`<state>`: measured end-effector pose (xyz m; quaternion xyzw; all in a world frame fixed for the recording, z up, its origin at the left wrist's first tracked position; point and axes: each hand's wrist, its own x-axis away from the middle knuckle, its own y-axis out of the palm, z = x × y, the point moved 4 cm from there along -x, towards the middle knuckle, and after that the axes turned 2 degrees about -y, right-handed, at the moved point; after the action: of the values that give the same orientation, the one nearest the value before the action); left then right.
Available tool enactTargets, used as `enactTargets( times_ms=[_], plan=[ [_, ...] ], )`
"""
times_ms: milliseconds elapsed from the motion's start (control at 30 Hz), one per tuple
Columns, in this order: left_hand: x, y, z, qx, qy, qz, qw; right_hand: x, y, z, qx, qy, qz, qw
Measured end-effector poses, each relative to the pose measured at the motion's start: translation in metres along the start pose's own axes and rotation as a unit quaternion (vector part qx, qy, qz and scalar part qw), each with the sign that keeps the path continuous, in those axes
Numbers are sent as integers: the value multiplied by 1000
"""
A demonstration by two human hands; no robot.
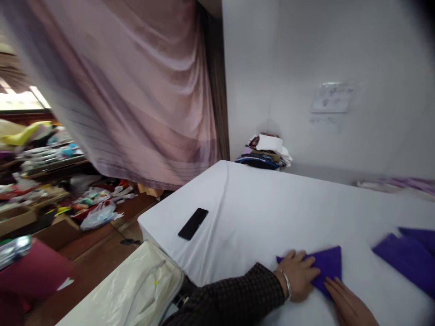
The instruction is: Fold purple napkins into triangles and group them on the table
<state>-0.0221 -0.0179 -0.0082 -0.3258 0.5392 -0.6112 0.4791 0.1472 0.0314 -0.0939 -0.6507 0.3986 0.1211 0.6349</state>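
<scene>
A folded purple cloth (328, 265) lies on the white-covered table (258, 213) near its front edge. My left hand (299, 276), in a dark checked sleeve with a metal bangle, rests flat on the cloth's left part, fingers spread. Only the fingers of my right hand (346, 303) enter from the bottom; they lie stretched out against the cloth's lower right edge. More purple cloth (408, 256) lies at the right edge of the table, apart from both hands.
A black phone (193, 223) lies on the table's left part. A cream plastic-covered bundle (136, 285) sits below the table corner. Folded clothes (267, 151) are stacked against the wall behind. A pink curtain (136, 90) hangs at left, with cluttered floor and shelves beyond.
</scene>
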Motion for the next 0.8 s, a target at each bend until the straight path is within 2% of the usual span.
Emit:
enactTargets(
  times_ms=[67,133,200,267,400,533,667,800],
  plan=[
    [0,-4,2,1,-6,-5,1000,-15,-21,-25,11,30,-11,999],
    [0,-7,3,10,-17,-25,999,-30,-40,-44,-3,74,-63,995],
    [-3,-9,1,17,-29,-45,998,-43,-54,-53,-40,123,-105,986],
    [-6,-10,-2,18,-33,-57,998,-52,-65,-54,-94,173,-118,973],
    [-7,-9,-4,14,-19,-57,998,-61,-78,-37,-142,265,-65,951],
    [-5,-12,-3,-6,-13,-28,999,-75,-79,-3,-120,365,-16,923],
    [-5,-11,-2,-13,-5,-10,1000,-94,-69,25,-105,448,-30,888],
    [-3,-10,-2,-13,3,5,1000,-108,-59,35,-72,470,-74,877]
  ],
)
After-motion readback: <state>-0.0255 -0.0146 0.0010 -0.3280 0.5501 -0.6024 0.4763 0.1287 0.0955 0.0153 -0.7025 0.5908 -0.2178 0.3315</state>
